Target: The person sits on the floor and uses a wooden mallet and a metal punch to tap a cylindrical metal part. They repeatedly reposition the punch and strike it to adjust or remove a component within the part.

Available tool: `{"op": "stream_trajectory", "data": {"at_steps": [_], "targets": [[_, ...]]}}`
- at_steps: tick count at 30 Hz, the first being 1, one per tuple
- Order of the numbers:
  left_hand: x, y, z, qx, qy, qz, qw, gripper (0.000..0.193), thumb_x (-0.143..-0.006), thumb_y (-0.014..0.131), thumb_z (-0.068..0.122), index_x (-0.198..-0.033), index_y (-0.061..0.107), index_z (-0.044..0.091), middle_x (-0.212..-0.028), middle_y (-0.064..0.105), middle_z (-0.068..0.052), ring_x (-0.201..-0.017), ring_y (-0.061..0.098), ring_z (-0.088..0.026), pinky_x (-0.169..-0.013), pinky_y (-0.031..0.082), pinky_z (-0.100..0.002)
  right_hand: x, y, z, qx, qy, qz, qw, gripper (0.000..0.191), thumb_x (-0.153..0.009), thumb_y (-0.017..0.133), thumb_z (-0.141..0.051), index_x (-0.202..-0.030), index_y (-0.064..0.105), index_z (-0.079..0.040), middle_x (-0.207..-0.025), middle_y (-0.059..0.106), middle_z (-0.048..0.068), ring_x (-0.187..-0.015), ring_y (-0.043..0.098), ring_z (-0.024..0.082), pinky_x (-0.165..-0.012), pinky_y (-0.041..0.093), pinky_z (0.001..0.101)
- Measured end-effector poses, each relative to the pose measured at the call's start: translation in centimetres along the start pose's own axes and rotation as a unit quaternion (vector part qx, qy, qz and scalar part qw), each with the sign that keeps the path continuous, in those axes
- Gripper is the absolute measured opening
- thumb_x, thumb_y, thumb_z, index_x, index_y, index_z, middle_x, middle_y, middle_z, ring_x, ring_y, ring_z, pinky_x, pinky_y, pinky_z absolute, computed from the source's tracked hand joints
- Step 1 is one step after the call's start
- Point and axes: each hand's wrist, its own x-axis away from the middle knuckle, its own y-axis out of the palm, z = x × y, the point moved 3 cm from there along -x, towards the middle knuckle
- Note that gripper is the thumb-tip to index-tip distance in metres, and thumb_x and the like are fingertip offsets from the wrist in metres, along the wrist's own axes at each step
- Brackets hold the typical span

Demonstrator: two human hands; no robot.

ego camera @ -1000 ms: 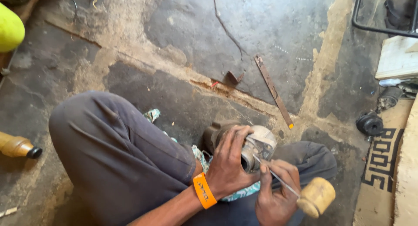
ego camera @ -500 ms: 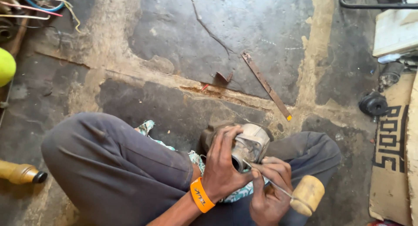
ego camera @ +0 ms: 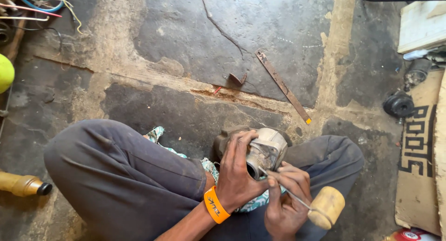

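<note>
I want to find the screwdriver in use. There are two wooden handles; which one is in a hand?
The pale handle at lower right: the right hand grips its thin shaft. The other handle lies alone on the floor at far left.

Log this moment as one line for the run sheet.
left hand: grips grey metal housing on lap | right hand: holds wooden-handled screwdriver, tip at housing | floor: rusty metal strip

The metal housing (ego camera: 265, 150) rests on the person's crossed legs (ego camera: 139, 185), with the left hand (ego camera: 237, 178) on its left side and the right hand (ego camera: 284, 199) just below it. A screwdriver (ego camera: 320, 208) in the right hand touches the housing. Beyond the legs, a metal strip (ego camera: 282, 86) lies on the floor (ego camera: 232, 36). A bottle (ego camera: 23, 185) lies far left, and cardboard (ego camera: 420, 152) lies far right.
</note>
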Motion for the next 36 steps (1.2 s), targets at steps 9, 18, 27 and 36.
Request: {"op": "stream_trajectory", "data": {"at_steps": [9, 18, 27, 36], "targets": [[-0.04, -0.07, -0.09, -0.013, 0.007, 0.001, 1.0, 0.09, -0.074, 0.091, 0.039, -0.142, 0.046, 0.001, -0.133, 0.056, -0.021, -0.128, 0.059, -0.04, -0.109, 0.049, -0.049, -0.31, -0.11, -0.09, -0.008, 0.008, 0.001, 1.0, 0.011, -0.091, 0.067, 0.002, -0.101, 0.071, 0.001, -0.1, 0.065, 0.011, -0.104, 0.064, 0.026, -0.107, 0.053, 0.042], [0.06, 0.02, 0.08, -0.007, 0.0, 0.003, 1.0, 0.088, -0.074, 0.09, 0.037, -0.142, 0.046, 0.001, -0.133, 0.056, -0.021, -0.127, 0.059, -0.04, -0.109, 0.049, -0.048, -0.62, -0.27, -0.28, 0.041, 0.007, -0.009, 0.999, 0.01, -0.091, 0.07, 0.001, -0.1, 0.071, 0.001, -0.098, 0.065, 0.01, -0.106, 0.063, 0.027, -0.104, 0.053, 0.0405], [-0.14, -0.04, 0.2, -0.008, 0.005, 0.009, 1.0, 0.087, -0.073, 0.091, 0.035, -0.139, 0.047, 0.002, -0.132, 0.056, -0.021, -0.127, 0.058, -0.04, -0.108, 0.049, -0.048, -0.99, -0.43, -0.47, -0.006, 0.021, -0.026, 0.999, 0.011, -0.092, 0.07, 0.002, -0.102, 0.072, 0.001, -0.1, 0.064, 0.01, -0.107, 0.063, 0.026, -0.109, 0.052, 0.0406], [-0.09, -0.05, 0.22, -0.002, -0.004, 0.006, 1.0, 0.088, -0.074, 0.091, 0.036, -0.141, 0.046, 0.001, -0.132, 0.056, -0.021, -0.127, 0.058, -0.04, -0.109, 0.049, -0.049, -0.81, -0.59, -0.6, -0.002, 0.043, -0.019, 0.999, 0.008, -0.094, 0.068, 0.002, -0.102, 0.071, 0.002, -0.103, 0.065, 0.011, -0.11, 0.064, 0.025, -0.104, 0.052, 0.037]]}}
